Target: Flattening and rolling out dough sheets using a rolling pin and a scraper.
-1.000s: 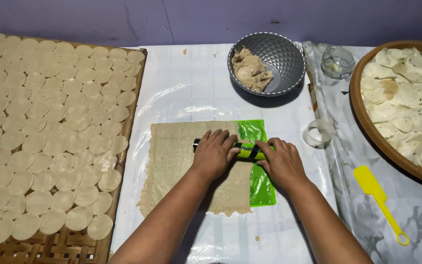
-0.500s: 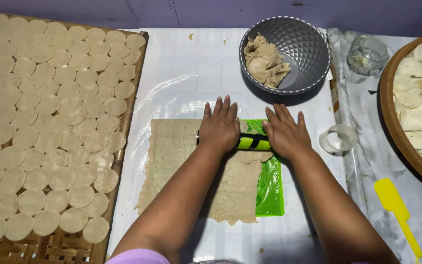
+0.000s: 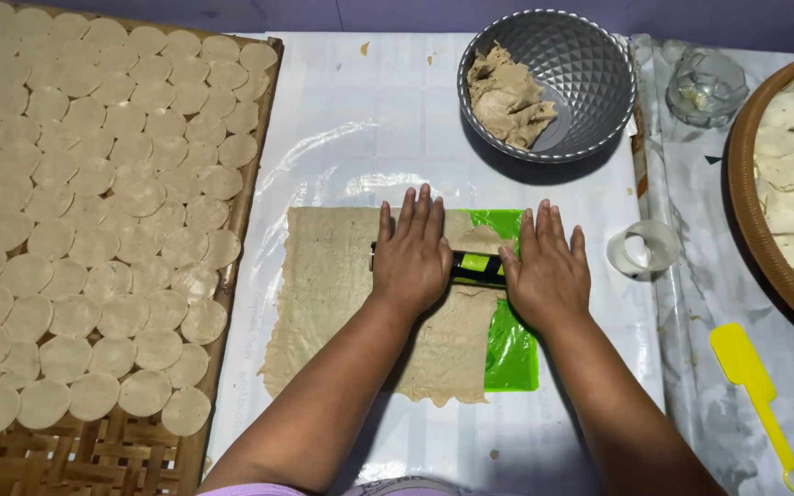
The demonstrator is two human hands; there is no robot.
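Observation:
A thin beige dough sheet lies flat on a white plastic-covered table, partly over a bright green sheet. Across it rests a dark roller with a green band. My left hand presses flat on the roller's left part, fingers spread and pointing away from me. My right hand presses flat on its right part in the same way. Both palms hide most of the roller.
A woven bamboo tray at left holds several round dough discs. A grey metal bowl with a dough lump stands at the back. Right: a round cutter ring, a glass dish, a yellow spatula, a round basket of discs.
Both hands have pushed the roller away from me along the dough sheet, with the fingers stretching out flatter. The view has moved closer and shifted to the left.

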